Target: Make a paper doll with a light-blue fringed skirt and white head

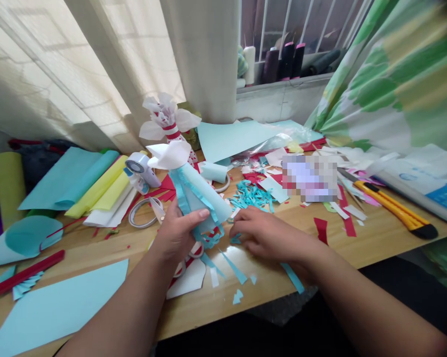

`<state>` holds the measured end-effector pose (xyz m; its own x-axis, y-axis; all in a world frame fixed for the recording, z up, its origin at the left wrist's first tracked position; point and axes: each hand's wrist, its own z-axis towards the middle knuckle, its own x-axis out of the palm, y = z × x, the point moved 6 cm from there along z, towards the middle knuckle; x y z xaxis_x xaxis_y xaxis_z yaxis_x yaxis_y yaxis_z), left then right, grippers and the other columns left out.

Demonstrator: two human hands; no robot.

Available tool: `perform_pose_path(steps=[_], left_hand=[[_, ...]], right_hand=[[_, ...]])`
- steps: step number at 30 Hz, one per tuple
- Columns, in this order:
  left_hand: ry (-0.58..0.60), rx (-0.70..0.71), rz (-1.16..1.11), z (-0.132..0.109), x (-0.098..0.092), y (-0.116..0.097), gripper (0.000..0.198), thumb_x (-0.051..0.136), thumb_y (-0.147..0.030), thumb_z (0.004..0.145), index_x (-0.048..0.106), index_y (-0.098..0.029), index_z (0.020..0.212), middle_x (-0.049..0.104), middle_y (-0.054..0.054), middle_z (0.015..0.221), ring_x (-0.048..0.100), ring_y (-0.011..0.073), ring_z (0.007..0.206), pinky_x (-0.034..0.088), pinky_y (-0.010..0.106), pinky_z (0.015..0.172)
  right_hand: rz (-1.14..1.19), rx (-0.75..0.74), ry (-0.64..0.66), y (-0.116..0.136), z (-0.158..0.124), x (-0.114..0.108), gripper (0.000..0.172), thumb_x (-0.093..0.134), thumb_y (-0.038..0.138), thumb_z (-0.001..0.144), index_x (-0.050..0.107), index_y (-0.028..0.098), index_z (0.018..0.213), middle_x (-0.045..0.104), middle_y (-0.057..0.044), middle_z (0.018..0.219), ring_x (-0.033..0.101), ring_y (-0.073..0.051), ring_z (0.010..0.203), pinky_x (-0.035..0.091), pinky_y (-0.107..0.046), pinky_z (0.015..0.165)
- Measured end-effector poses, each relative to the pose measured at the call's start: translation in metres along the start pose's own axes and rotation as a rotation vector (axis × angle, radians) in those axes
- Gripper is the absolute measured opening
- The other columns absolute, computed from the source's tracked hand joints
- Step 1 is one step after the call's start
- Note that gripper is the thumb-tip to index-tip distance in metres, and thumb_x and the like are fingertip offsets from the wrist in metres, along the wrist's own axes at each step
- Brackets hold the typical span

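Observation:
My left hand (pixel 180 228) is wrapped round a light blue paper tube (pixel 199 193) that leans to the left, with ruffled blue strips along it and white paper petals at its upper end. Scraps of blue and red show at its lower end. Just right of it, my right hand (pixel 258 230) is low over the table, its fingers curled together; what they hold, if anything, is hidden. Small blue paper bits (pixel 235 239) lie at its fingertips. Behind that hand is a pile of blue paper snippets (pixel 251 196). Scissors (pixel 198 249) lie partly hidden below my left hand.
A paper flower (pixel 170 124) in white and red stands behind. Tape rolls (pixel 139 213) and a white glue bottle (pixel 138 182) are at left, near rolled coloured papers (pixel 96 193). A yellow utility knife (pixel 390 203) lies at right. A blue sheet (pixel 70 302) covers the front left.

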<state>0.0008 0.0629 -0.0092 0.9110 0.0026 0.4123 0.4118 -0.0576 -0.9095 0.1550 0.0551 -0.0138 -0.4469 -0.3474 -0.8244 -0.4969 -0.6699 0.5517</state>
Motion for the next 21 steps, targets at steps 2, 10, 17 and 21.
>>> perform_pose_path(steps=[2, 10, 17, 21], left_hand=[[-0.019, 0.007, -0.003, 0.0, -0.001, 0.0, 0.047, 0.075, -0.015, 0.061, 0.062, -0.02, 0.106, 0.07, 0.002, 0.08, 0.066, 0.0179, 0.068, 0.056, 0.028, 0.06], [0.011, -0.025, 0.0, -0.001, 0.002, 0.002, 0.05, 0.074, -0.017, 0.061, 0.06, -0.019, 0.109, 0.072, 0.005, 0.086, 0.067, 0.0214, 0.07, 0.057, 0.031, 0.059], [0.149, -0.09, -0.013, -0.003, 0.008, 0.005, 0.046, 0.071, -0.021, 0.065, 0.061, -0.017, 0.11, 0.071, 0.01, 0.099, 0.068, 0.0253, 0.083, 0.057, 0.031, 0.065], [0.245, -0.131, -0.032, -0.007, 0.012, 0.009, 0.052, 0.068, -0.02, 0.067, 0.056, -0.018, 0.118, 0.067, 0.011, 0.112, 0.063, 0.0306, 0.102, 0.055, 0.036, 0.078]], right_hand=[[-0.129, 0.017, -0.003, 0.001, 0.003, 0.012, 0.025, 0.053, 0.004, 0.072, 0.067, 0.019, 0.086, 0.061, -0.007, 0.09, 0.053, -0.021, 0.088, 0.042, -0.032, 0.074], [0.483, 0.248, -0.331, -0.022, 0.0, -0.02, 0.006, 0.057, 0.012, 0.071, 0.06, 0.017, 0.072, 0.06, -0.001, 0.073, 0.055, -0.015, 0.07, 0.042, -0.028, 0.065], [1.208, 0.443, -0.519, -0.043, -0.003, -0.026, 0.013, 0.054, 0.017, 0.071, 0.059, 0.018, 0.082, 0.054, 0.006, 0.056, 0.045, -0.006, 0.04, 0.034, -0.019, 0.04], [1.27, 0.459, -0.507, -0.043, 0.002, -0.023, 0.025, 0.05, 0.011, 0.066, 0.064, 0.018, 0.086, 0.04, 0.01, 0.044, 0.028, -0.003, 0.032, 0.022, -0.015, 0.033]])
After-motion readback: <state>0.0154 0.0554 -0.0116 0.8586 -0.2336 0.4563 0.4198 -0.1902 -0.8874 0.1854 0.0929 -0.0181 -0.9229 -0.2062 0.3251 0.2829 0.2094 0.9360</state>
